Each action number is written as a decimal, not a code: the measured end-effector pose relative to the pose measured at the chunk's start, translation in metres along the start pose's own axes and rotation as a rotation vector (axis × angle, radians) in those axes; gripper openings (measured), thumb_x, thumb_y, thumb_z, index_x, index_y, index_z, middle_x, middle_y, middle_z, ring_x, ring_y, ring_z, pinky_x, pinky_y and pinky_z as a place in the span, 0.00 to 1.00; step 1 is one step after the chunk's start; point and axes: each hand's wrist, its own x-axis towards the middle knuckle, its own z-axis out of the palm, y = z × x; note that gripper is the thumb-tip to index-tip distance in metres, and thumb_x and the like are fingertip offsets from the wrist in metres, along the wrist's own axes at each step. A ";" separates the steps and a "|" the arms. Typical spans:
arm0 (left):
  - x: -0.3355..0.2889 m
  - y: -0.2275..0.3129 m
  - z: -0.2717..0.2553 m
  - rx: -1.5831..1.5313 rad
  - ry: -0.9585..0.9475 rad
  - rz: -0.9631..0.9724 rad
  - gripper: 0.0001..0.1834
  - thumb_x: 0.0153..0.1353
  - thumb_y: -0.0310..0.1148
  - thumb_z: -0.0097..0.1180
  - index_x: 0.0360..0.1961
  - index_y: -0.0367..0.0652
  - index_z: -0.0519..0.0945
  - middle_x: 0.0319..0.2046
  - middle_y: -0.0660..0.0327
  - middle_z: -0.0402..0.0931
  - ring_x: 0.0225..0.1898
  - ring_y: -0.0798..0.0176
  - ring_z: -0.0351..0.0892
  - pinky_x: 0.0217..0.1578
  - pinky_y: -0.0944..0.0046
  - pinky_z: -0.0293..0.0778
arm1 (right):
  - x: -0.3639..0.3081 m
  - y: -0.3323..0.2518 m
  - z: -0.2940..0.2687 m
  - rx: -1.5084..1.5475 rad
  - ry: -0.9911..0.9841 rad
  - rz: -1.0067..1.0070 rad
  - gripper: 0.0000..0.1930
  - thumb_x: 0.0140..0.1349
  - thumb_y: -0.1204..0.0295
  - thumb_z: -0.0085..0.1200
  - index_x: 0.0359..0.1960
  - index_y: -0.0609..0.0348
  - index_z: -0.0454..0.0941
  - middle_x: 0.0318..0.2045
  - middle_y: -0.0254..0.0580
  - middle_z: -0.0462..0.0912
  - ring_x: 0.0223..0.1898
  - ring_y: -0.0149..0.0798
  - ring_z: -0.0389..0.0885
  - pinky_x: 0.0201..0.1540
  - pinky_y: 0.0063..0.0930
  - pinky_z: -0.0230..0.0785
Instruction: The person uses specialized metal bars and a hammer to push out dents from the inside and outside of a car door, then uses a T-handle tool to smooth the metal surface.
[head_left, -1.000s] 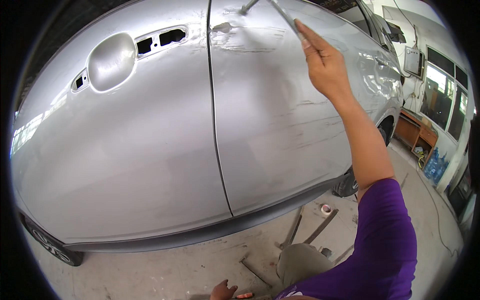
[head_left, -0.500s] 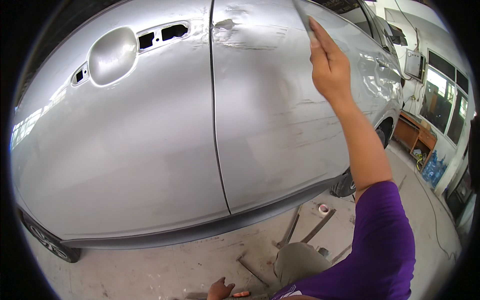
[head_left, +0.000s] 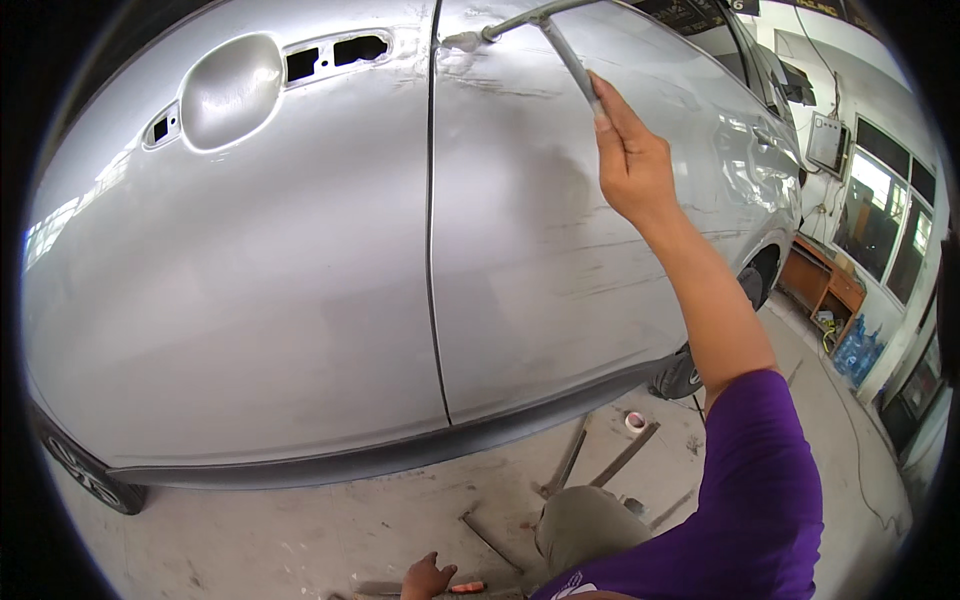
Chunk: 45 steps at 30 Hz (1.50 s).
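My right hand (head_left: 635,165) is closed round the grey handle of a body hammer (head_left: 568,58). The hammer's long, slightly curved head reaches left, its round face at the scuffed dent (head_left: 462,41) beside the door seam; whether it touches the metal I cannot tell. Scratches and creases mark this silver car door (head_left: 520,290). Low at the bottom edge, my left hand (head_left: 428,578) shows only in part, its fingers apart and nothing visible in them. Close to it lies a tool with an orange handle (head_left: 467,587).
The neighbouring door (head_left: 270,280) has its handle removed, leaving cut-outs around a rounded recess. On the floor lie metal bars (head_left: 626,455), a thin rod (head_left: 490,543) and a tape roll (head_left: 635,421). A wooden desk (head_left: 822,280) and blue bottles (head_left: 857,352) stand at right.
My right hand has swung down and slightly left, bringing the hammer head into view at the dent. My left hand has shifted slightly left.
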 end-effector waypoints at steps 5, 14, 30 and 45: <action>-0.007 -0.001 -0.005 -0.006 0.034 -0.010 0.43 0.52 0.55 0.60 0.61 0.36 0.68 0.55 0.45 0.73 0.56 0.46 0.74 0.56 0.54 0.70 | 0.008 -0.018 -0.005 0.167 0.042 0.240 0.17 0.68 0.69 0.46 0.58 0.48 0.75 0.36 0.35 0.84 0.25 0.25 0.72 0.35 0.19 0.69; -0.008 0.000 -0.006 -0.022 -0.007 -0.031 0.42 0.53 0.54 0.59 0.63 0.36 0.67 0.56 0.45 0.72 0.57 0.46 0.73 0.57 0.54 0.69 | 0.012 -0.018 -0.003 0.089 0.029 0.104 0.17 0.68 0.67 0.46 0.58 0.46 0.75 0.41 0.40 0.83 0.37 0.30 0.80 0.44 0.20 0.70; -0.001 -0.013 -0.001 -0.001 0.018 -0.010 0.42 0.53 0.55 0.59 0.62 0.35 0.67 0.55 0.45 0.73 0.57 0.47 0.73 0.57 0.55 0.68 | 0.007 -0.035 0.005 -0.025 -0.102 0.240 0.17 0.68 0.68 0.46 0.57 0.48 0.75 0.21 0.32 0.77 0.21 0.25 0.69 0.30 0.20 0.67; 0.005 -0.020 -0.001 0.011 0.064 0.032 0.42 0.52 0.54 0.60 0.62 0.35 0.68 0.54 0.44 0.74 0.55 0.46 0.74 0.55 0.54 0.70 | 0.003 -0.026 -0.004 0.011 -0.094 0.295 0.17 0.69 0.64 0.45 0.57 0.48 0.75 0.17 0.32 0.72 0.20 0.28 0.68 0.29 0.24 0.66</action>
